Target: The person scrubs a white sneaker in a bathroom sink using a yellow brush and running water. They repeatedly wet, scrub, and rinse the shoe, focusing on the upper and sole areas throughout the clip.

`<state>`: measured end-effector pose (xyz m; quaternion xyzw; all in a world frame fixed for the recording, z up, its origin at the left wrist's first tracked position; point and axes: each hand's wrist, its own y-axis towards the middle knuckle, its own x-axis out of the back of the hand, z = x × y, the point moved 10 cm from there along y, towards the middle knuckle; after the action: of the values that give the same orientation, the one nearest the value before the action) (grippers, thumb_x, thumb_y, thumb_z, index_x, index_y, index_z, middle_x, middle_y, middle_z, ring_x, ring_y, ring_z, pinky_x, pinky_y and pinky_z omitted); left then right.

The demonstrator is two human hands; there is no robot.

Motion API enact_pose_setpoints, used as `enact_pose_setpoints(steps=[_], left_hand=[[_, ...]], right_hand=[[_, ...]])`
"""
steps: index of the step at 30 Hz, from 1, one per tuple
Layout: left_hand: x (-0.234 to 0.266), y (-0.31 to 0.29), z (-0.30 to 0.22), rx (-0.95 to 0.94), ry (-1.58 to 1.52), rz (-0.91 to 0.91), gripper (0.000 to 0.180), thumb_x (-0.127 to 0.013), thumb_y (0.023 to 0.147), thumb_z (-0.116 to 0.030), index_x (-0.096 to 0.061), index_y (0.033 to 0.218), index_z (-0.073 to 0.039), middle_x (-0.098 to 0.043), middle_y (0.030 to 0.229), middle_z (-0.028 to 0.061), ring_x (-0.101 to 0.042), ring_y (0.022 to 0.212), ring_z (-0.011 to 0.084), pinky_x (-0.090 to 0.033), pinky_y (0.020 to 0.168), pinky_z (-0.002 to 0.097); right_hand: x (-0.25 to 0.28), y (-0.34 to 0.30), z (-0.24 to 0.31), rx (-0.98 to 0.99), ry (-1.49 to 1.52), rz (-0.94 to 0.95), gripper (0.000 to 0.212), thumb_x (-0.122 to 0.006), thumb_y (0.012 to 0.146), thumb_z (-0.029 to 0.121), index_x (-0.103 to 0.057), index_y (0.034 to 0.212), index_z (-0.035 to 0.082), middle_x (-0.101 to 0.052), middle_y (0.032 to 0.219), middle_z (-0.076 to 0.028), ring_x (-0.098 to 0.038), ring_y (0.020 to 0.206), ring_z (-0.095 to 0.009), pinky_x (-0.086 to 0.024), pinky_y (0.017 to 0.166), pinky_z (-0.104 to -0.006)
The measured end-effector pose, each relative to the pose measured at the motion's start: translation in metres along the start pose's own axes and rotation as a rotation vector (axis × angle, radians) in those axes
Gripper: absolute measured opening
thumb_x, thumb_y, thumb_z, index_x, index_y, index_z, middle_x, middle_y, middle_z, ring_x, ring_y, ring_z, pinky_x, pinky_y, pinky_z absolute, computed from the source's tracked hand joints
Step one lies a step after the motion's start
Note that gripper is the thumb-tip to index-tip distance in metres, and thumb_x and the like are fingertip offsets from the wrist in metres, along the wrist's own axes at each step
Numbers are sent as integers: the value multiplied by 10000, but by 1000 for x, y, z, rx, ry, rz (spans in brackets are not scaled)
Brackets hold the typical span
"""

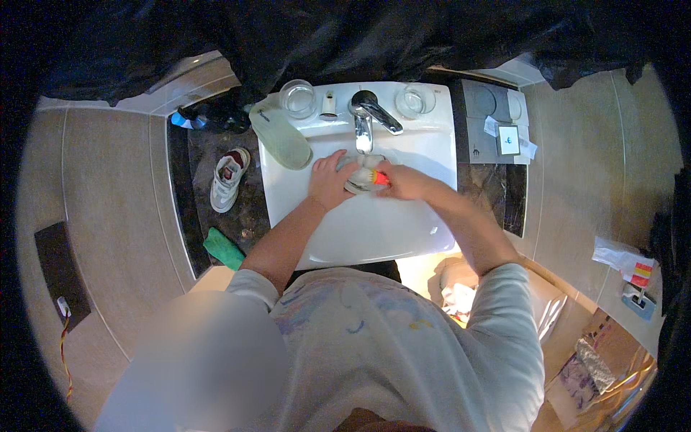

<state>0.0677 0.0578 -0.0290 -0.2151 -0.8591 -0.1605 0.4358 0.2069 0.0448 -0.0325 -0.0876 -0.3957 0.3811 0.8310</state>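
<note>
at the frame's left, a green cloth point(224, 249) lies near the white washbasin point(360, 234). mid-frame, in the basin, a pale shoe point(356, 186) sits partly hidden under the left hand point(331, 183), fingers slightly apart, grip impossible to tell; the right hand's point(407, 182) fingers clamp a red-and-yellow tool point(379, 177). beyond, upper centre, stands a chrome faucet point(365, 121).

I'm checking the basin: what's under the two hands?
A pale item, with the left hand on it and the right hand holding a red-and-yellow tool. The basin directly beneath is covered.
</note>
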Motion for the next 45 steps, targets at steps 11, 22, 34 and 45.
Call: enact_pose_setpoints(steps=[11, 22, 34, 45], left_hand=[[-2, -6, 5, -95, 5, -71, 614, -869, 564, -328, -649, 1127, -219, -603, 1212, 73, -544, 1147, 298, -401, 987, 466], [-1, -1, 1, -114, 1, -41, 638, -870, 524, -339, -660, 1114, -219, -596, 1223, 66, -548, 1143, 302, -430, 983, 464], [-4, -3, 9, -83, 0, 1, 631, -875, 541, -357, -634, 1116, -259, -582, 1254, 49, -558, 1143, 307, -444, 968, 463], [-5, 0, 13, -38, -58, -64, 628, -884, 533, -290, -615, 1092, -195, -638, 1161, 14, -585, 1115, 249, -433, 986, 440]], right_hand=[[15, -11, 15, -26, -545, -128, 300, -490, 951, 284, -649, 1051, 50, -713, 877, -176, -707, 841, -349, -556, 692, -493], [-22, 38, 9, -31, -593, -41, 122, -578, 791, 97, -674, 855, 59, -716, 880, -151, -708, 815, -320, -555, 691, -460], [9, -11, 2, -431, -509, -207, 166, -508, 933, 193, -640, 960, 96, -697, 819, -111, -702, 754, -295, -556, 642, -430], [18, 14, 31, -202, -548, -339, 140, -523, 923, 189, -618, 924, 87, -698, 766, -113, -698, 697, -299, -545, 608, -434]])
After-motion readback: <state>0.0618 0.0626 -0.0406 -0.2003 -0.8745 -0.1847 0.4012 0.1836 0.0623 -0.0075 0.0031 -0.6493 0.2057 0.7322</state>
